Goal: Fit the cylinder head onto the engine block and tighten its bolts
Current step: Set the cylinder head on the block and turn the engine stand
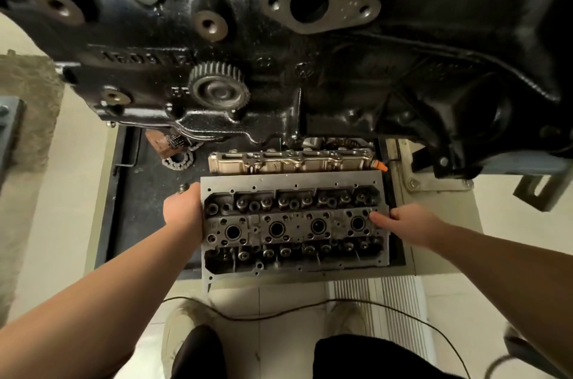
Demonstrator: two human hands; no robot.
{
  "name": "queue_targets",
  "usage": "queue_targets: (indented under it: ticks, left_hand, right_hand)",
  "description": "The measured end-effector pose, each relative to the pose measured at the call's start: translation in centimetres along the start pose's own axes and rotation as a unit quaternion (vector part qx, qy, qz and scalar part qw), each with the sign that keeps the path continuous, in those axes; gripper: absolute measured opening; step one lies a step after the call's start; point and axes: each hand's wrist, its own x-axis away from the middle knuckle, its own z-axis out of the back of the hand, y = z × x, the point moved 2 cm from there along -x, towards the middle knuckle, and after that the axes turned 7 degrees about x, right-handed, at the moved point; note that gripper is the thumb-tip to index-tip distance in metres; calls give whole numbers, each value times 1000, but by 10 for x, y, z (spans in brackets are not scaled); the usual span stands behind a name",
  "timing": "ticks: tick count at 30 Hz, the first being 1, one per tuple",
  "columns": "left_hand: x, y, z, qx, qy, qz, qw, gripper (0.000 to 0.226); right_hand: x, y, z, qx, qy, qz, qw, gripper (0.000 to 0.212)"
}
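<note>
Left side of the frame first: the left hand (183, 211) is wrapped over the left end of the cylinder head (293, 225), fingers curled round the edge, so that end is properly gripped. The head itself sits centre frame, valve-gear side up, on a dark mat (145, 192) on the floor, just in front of a lighter cast cover piece (291, 160). Over on the right, the right hand (409, 223) has its thumb on the top face near the last bore and its fingers seem to reach round the right end, so it looks like a grip, though I can't see the fingers underneath.

The black engine block (310, 46) fills the whole upper part of the frame, well above the head, on its stand.

If I were doing this lift, I'd get both hands fully under the ends, keep it level, and mind that toothed sprocket (219, 87) sticking out on the way up.
</note>
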Motion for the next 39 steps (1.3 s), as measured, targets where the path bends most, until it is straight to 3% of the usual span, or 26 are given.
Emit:
queue_targets:
  ticks: [5, 8, 11, 15, 23, 29, 33, 35, 37, 39]
  left_hand:
    - [67, 8, 48, 12, 30, 3, 999, 20]
    - [106, 11, 83, 2, 40, 12, 999, 21]
    - [144, 22, 119, -49, 47, -2, 998, 26]
    - [199, 42, 164, -96, 30, -15, 995, 31]
    - [319, 93, 240, -89, 21, -35, 995, 32]
    - [422, 160, 268, -65, -16, -30, 997, 34]
    - [484, 213, 274, -111, -56, -144, 982, 15]
    - [503, 230, 280, -71, -20, -190, 979, 28]
    - [525, 250, 278, -57, 1, -170, 984, 33]
    - [537, 273, 275, -98, -24, -201, 974, 23]
  right_hand:
    - [68, -5, 14, 5, -13, 33, 999, 114]
    - [112, -11, 20, 2, -54, 39, 998, 111]
    - [159, -16, 27, -9, -87, 35, 996, 106]
    - [224, -25, 41, -20, -118, 29, 992, 115]
    - [348, -31, 115, -8, -90, 38, 995, 93]
    - [428, -15, 203, 29, -50, 41, 998, 99]
    - [468, -3, 261, 46, -16, 51, 997, 104]
    - [483, 2, 291, 59, -1, 61, 996, 105]
    - [495, 2, 325, 61, 13, 68, 996, 104]
    - [504, 1, 359, 59, 45, 87, 993, 101]
